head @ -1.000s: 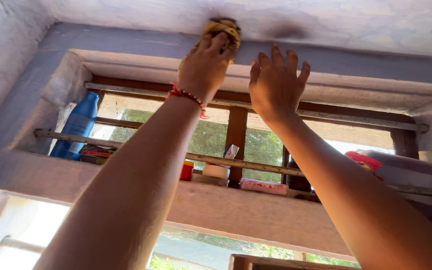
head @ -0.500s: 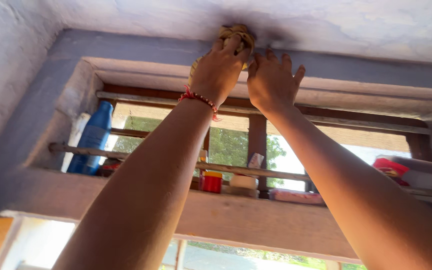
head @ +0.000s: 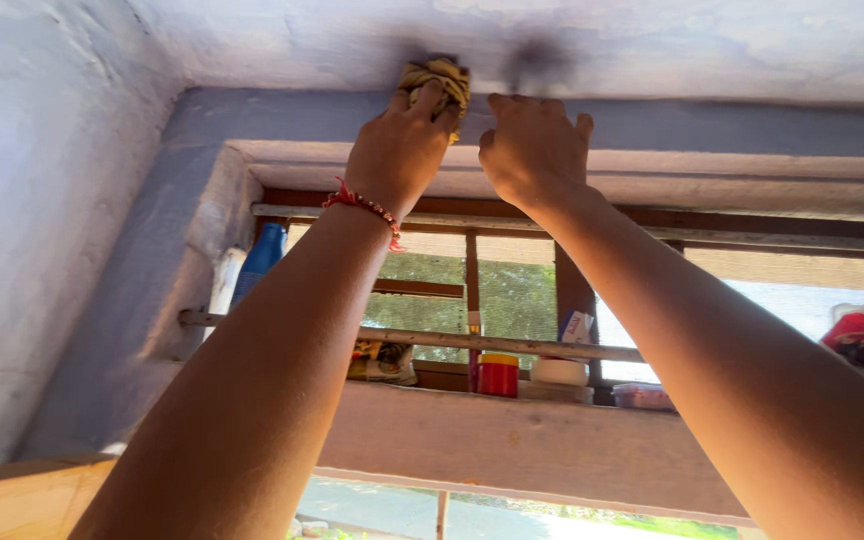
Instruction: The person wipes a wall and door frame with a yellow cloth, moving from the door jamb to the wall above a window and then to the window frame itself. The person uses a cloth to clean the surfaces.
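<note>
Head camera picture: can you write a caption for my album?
Left hand presses a yellow cloth to the wall above a window; right hand alongside.

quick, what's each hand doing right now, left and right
Left hand: closed around a bunched yellow cloth, pressing it to the wall above the window.
Right hand: holds nothing, fingers curled, fingertips against the wall beside the cloth.

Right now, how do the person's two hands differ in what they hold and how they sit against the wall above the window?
The left hand is closed on a bunched yellow-and-brown cloth, pressing it to the wall; the right hand holds nothing. The left hand's wrist carries a red beaded bracelet; the right hand's wrist is bare. The right hand's fingers curl loosely beside a dark smudge. Both hands are raised side by side above the window recess.
</note>
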